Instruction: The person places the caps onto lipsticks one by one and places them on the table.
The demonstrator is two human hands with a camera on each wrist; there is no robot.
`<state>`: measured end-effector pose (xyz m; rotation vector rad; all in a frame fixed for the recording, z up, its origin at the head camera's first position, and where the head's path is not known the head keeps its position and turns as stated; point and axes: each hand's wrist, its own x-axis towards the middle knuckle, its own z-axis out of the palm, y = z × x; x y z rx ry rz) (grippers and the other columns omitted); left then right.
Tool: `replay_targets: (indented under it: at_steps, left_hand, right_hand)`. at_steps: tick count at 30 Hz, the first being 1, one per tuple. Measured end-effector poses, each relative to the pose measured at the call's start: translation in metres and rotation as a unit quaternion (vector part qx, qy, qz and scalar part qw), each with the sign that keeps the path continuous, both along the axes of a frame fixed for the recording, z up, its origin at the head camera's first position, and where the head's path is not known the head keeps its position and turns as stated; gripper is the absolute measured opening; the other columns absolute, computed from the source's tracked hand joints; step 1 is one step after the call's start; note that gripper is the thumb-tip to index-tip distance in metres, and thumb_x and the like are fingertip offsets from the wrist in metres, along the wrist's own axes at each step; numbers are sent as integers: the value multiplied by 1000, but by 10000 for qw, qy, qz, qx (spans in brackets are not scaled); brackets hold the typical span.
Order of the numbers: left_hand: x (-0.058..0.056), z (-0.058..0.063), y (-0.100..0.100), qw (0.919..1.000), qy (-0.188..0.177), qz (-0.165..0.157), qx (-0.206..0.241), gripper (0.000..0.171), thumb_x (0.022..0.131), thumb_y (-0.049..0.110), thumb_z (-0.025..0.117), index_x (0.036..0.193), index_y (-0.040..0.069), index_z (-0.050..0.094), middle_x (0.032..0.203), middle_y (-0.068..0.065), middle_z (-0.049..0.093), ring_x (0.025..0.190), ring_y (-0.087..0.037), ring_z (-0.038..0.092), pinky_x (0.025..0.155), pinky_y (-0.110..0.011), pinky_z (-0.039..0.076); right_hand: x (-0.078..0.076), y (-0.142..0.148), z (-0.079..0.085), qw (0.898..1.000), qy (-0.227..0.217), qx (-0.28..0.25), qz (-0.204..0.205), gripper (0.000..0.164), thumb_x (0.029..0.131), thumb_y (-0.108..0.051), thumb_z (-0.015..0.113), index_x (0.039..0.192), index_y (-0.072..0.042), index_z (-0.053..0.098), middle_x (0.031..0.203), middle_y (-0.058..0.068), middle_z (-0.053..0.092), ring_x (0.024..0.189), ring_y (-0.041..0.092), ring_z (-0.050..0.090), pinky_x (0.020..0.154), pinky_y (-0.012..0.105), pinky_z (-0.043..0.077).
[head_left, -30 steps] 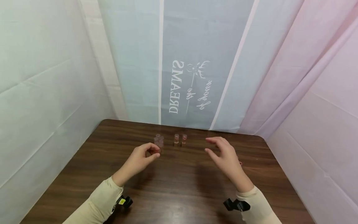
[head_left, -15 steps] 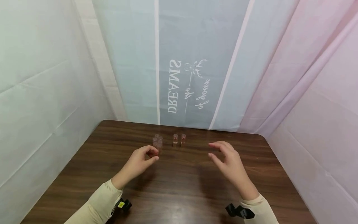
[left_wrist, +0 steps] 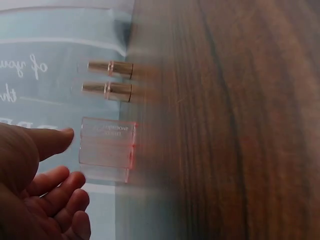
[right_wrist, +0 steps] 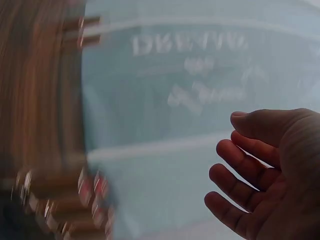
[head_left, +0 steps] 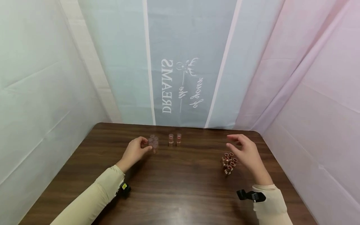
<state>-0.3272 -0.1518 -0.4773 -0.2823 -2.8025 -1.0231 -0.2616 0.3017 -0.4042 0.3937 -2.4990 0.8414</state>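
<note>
A cluster of clear lipstick caps (head_left: pixel 153 142) stands on the left part of the table. Beside it is my left hand (head_left: pixel 134 153), thumb and fingers apart and loosely bent. The left wrist view shows a gap between this hand (left_wrist: pixel 45 185) and the clear caps (left_wrist: pixel 106 145), which carry faint print. Two gold lipstick tubes with clear tops (left_wrist: pixel 107 91) stand to the right of the cluster. My right hand (head_left: pixel 247 153) hovers with bent fingers and nothing in its grasp. Several gold lipstick tubes with red inside (head_left: pixel 229 163) stand just left of its wrist; they blur in the right wrist view.
The dark wooden table (head_left: pixel 180 193) ends at a printed cloth backdrop (head_left: pixel 185 93). White cloth walls (head_left: pixel 36 93) rise on both sides. A black wrist camera (head_left: pixel 251 195) sits on each sleeve.
My left hand has moved forward and closer to the clear caps. The right hand has moved right, so the gold lipstick tubes behind it now show. The head view has turned slightly right.
</note>
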Motion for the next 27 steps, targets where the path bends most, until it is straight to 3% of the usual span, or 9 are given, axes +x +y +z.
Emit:
replay_targets:
  at_steps: [5,10,13,16,19,24,27]
  left_hand:
    - [-7,-6,0,9999,-113,25,82,30,85,27,74,106,8,64,98,-6,67,87,-20,61,76,-39,50]
    - [-9,-10,2,9997,-160,7,163,28,85,25,74,105,8,64,96,-4,68,85,-17,61,74,-36,49]
    - [-10,-11,2,9996,-181,-5,235,28,85,25,74,105,8,64,96,-4,68,85,-17,61,74,-35,50]
    - [-11,-10,3,9994,-189,-13,300,28,84,25,75,104,8,64,96,-4,67,85,-18,61,74,-36,49]
    - [-13,-11,5,9995,-183,15,271,29,83,25,76,103,8,64,95,-4,67,84,-18,60,76,-36,49]
    - [-14,-15,6,9996,-240,113,116,26,83,24,77,101,10,64,92,-2,66,81,-17,59,75,-36,48]
    - [-12,-17,6,9996,-219,124,128,24,83,23,77,98,10,64,90,-2,66,80,-17,58,74,-36,48]
  right_hand:
    - [-11,36,-23,9931,-1140,113,-262,33,92,-32,66,119,-14,64,110,5,66,96,22,63,77,28,50]
    - [-12,63,-34,9673,-2528,219,-34,33,93,-30,65,118,-10,64,111,8,67,99,21,62,78,33,50]
    - [-11,70,-39,9510,-3085,18,229,29,92,-20,65,118,-7,65,114,10,66,103,20,60,80,31,49]
    - [-14,74,-46,9381,-3399,-252,616,28,88,-9,66,116,-5,64,112,10,66,101,19,60,79,27,50]
    - [-19,76,-56,9321,-3457,-230,1058,31,83,-5,70,114,-3,64,105,10,67,93,18,61,75,25,50]
    - [-24,81,-73,9295,-3404,15,1418,36,79,-14,77,111,-4,64,100,4,68,90,12,61,74,22,49]
    - [-25,83,-79,9266,-3449,-105,1496,38,78,-18,79,110,-5,64,99,3,68,90,12,63,74,22,50]
